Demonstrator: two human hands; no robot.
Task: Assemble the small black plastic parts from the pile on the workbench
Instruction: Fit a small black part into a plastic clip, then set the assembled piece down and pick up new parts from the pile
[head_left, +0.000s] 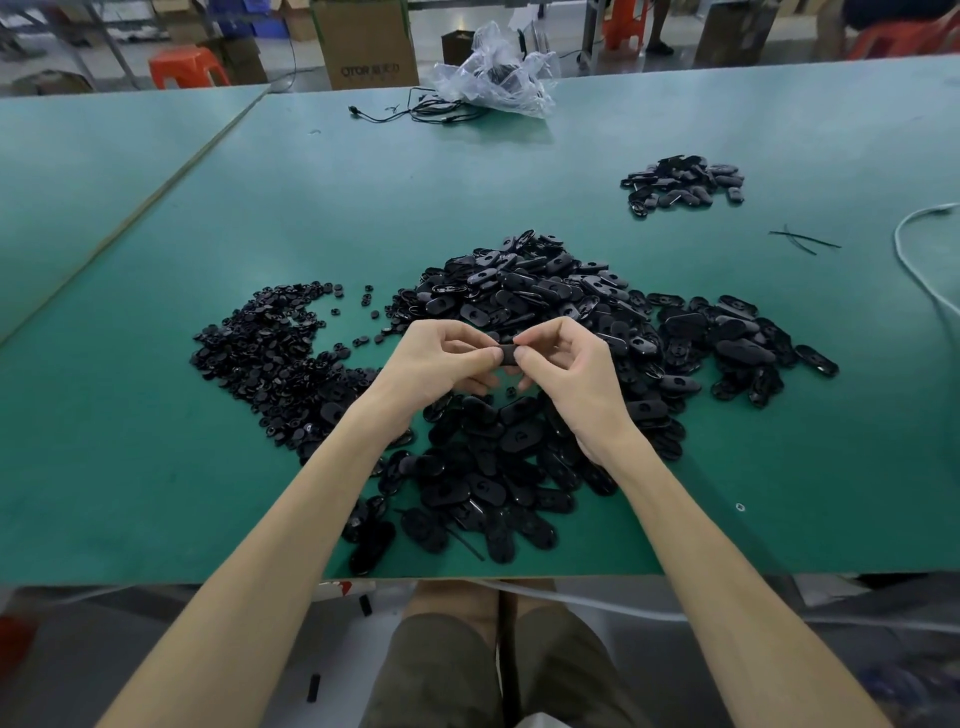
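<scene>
A big pile of black oval plastic parts (545, 312) covers the middle of the green workbench (156, 467). To its left lies a heap of small round black parts (270, 358). Above the pile, my left hand (441, 364) and my right hand (566, 369) meet and together pinch one small black part (508, 356) between thumbs and fingertips. Most of that part is hidden by my fingers. A smaller separate heap of black oval parts (683, 182) sits at the far right.
A crumpled clear plastic bag (498, 73) and black cables (415, 110) lie at the far edge. Black ties (802, 240) and a white cable (914, 260) are on the right. Cardboard boxes (366, 44) and orange stools (187, 66) stand beyond the bench.
</scene>
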